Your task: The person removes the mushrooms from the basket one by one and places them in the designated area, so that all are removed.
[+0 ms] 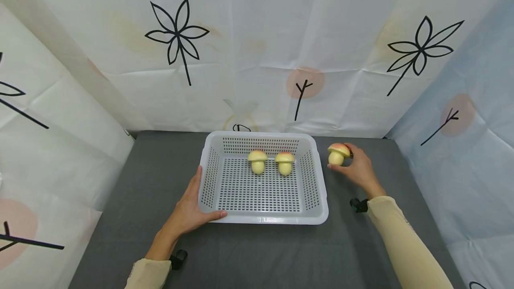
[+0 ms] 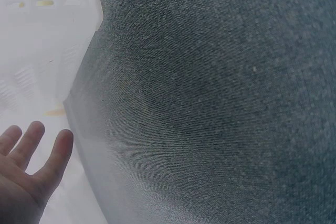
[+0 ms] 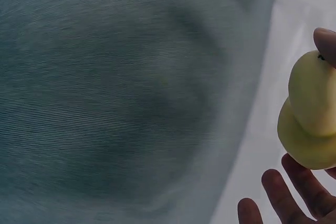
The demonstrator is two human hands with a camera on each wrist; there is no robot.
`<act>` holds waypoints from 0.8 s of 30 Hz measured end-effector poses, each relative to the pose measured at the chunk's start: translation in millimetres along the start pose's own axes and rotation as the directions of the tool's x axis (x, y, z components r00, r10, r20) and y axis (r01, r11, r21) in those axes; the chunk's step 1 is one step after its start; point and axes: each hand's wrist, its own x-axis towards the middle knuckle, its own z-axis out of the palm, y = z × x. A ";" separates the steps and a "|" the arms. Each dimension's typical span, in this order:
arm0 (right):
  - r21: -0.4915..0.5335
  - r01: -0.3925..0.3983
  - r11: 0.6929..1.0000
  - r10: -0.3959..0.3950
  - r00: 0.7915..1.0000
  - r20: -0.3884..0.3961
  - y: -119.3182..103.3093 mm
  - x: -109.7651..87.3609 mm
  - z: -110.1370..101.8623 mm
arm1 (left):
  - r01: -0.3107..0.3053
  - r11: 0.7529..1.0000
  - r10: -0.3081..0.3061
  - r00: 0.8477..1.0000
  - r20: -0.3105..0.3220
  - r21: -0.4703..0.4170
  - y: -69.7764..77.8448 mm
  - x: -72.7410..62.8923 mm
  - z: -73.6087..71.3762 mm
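A toy mushroom [image 1: 337, 154] with a yellow stem and a reddish-yellow cap is pinched between the thumb and fingers of my right hand [image 1: 358, 167], to the right of a white basket [image 1: 265, 218]. The right wrist view shows the same mushroom [image 3: 312, 103] at its right edge, other fingers spread below it. Two similar mushrooms, one on the left [image 1: 258, 161] and one on the right [image 1: 285, 163], lie in the basket toward its back. My left hand [image 1: 188, 211] rests against the basket's front left corner, thumb on the front rim, fingers extended along the left side.
A dark grey cloth [image 1: 281, 253] covers the table under the basket. White patterned fabric [image 1: 249, 48] hangs behind the table, with more at the left [image 1: 52, 159] and right [image 1: 478, 155] sides.
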 end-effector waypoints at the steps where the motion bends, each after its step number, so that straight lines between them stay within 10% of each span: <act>1: -0.003 -0.012 1.000 0.012 1.000 0.005 3.6 0.3 3.0 | 0.001 1.000 -0.001 1.000 0.000 0.000 -0.1 0.1 0.1; 24: -0.003 -0.067 0.998 0.067 0.998 -0.001 32.6 3.6 34.9 | 0.017 1.000 -0.017 1.000 0.000 -0.013 1.8 -1.3 -0.2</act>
